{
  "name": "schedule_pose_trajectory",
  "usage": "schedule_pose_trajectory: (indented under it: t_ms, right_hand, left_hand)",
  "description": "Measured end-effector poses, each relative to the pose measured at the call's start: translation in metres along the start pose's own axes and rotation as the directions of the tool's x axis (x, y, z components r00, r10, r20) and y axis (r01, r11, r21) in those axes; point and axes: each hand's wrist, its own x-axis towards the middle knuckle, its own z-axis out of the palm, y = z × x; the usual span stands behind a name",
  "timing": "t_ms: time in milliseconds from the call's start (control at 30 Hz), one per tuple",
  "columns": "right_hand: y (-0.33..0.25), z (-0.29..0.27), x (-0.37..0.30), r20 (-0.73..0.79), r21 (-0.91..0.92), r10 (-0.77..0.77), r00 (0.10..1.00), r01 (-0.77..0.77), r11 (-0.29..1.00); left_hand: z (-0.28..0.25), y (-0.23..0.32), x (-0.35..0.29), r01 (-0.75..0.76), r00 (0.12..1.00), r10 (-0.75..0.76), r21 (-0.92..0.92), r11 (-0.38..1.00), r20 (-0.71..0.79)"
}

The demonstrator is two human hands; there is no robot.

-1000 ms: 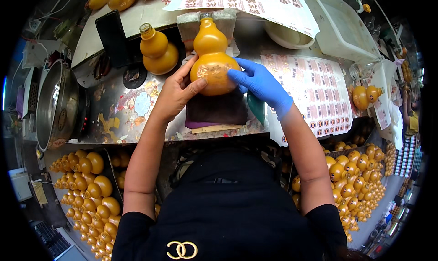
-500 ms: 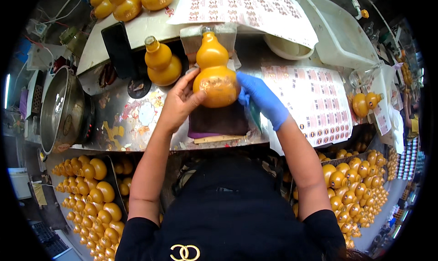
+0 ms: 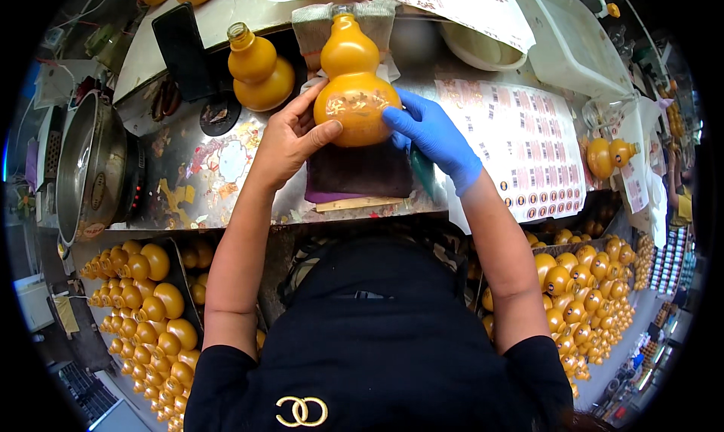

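A glossy amber, gourd-shaped bottle (image 3: 348,55) lies tilted over a dark pad (image 3: 358,177), its neck pointing away from me. A patch of gold and brown marking shows on its wide lower bulb. My bare left hand (image 3: 290,138) grips the bulb's left side, thumb on the near face. On the right side my right hand (image 3: 437,134), in a blue glove, presses its thumb to the bulb; its other fingers are partly hidden. A flat green piece (image 3: 422,172) sticks out beneath the gloved palm; whether the hand holds it I cannot tell.
A second gourd bottle (image 3: 260,73) stands left, near a dark phone (image 3: 183,51) on a stand. Further left is a metal pan (image 3: 81,168). Printed sheets (image 3: 520,149) lie right, below a white bowl (image 3: 483,46) and a plastic tub (image 3: 577,47). Many bottles (image 3: 584,289) stand low on both sides.
The whole view has shifted, so the table sits higher in the picture. Both hands keep hold of the bottle, and the marking on its bulb now shows more plainly.
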Motion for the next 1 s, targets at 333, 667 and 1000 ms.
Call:
schedule_pose_trajectory:
  t_ms: [333,667,1000]
  right_hand:
    - [0.001,0.003,-0.002,-0.011,0.007,-0.037,0.999,0.037,0.999]
    - [0.005,0.005,-0.002,-0.037,0.048,-0.040,0.999,0.041,0.998]
    - [-0.003,0.015,-0.026,-0.351,0.843,0.315,0.882,0.152,0.516]
  left_hand:
    - [0.001,-0.002,0.000,-0.034,0.999,0.035,-0.031,0.999,0.011]
    - [-0.002,-0.010,0.000,-0.060,0.998,0.060,-0.024,0.998,0.016]
    - [-0.003,-0.008,0.000,-0.057,0.998,0.057,-0.011,0.998,0.024]
